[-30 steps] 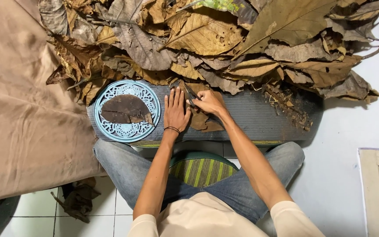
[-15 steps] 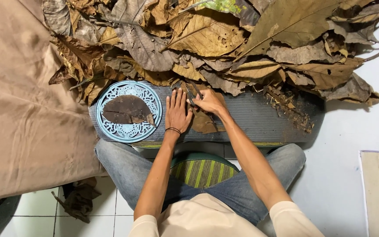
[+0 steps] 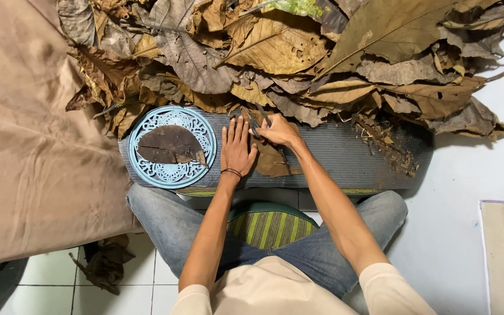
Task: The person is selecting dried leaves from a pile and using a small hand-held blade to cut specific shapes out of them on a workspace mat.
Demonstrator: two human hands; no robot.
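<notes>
flat brown dry leaf (image 3: 272,160) pinned under left hand (image 3: 237,149); scissors (image 3: 259,121) in right hand (image 3: 278,131)

right hand (image 3: 278,133) shifted slightly left, scissors (image 3: 258,123) nearer the left hand (image 3: 237,150)

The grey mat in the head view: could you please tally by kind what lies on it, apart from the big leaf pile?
Round pale-blue plate: 1
Dark cut leaf pieces on that plate: at least 1, maybe stacked
Brown leaf flat on the grey mat: 1
Scissors: 1
Hands: 2, left hand and right hand
Total: 6
</notes>
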